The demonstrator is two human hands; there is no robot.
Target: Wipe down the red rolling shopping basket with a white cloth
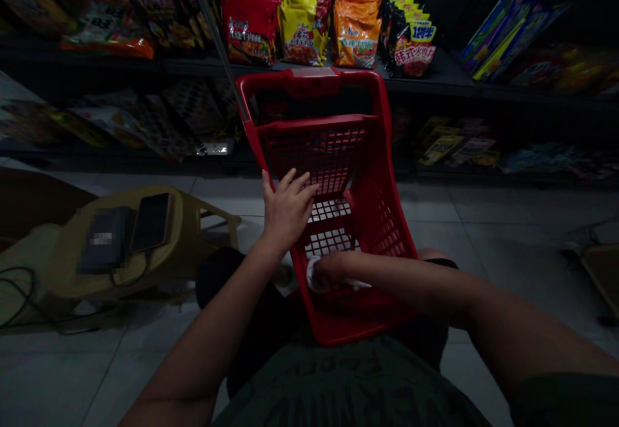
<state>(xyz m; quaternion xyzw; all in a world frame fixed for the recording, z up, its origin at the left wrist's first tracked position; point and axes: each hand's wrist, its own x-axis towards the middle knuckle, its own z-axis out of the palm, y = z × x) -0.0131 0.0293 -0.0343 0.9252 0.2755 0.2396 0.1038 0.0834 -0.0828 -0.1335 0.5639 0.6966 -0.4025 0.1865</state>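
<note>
A red plastic shopping basket [401, 214] with a raised handle and lattice walls stands between my knees. Over its left rim, my left hand [289, 209] is open with the fingers spread; whether it presses on the rim I cannot tell. Down inside the basket, my right hand [331, 271] is closed around a crumpled white cloth [314, 275], against the left inner wall. Part of the white material also shows beneath my right wrist. My right fingers are mostly in shadow.
Shelves ahead carry red noodle packets [251, 24], yellow packets [304, 26], orange packets [356, 30] and black packets [411, 43]. To the left, a yellowish stool [186, 220] holds a phone [151, 222] with a cable and a blurred dark item [104, 240]. A metal pole [213, 27] rises by the basket handle.
</note>
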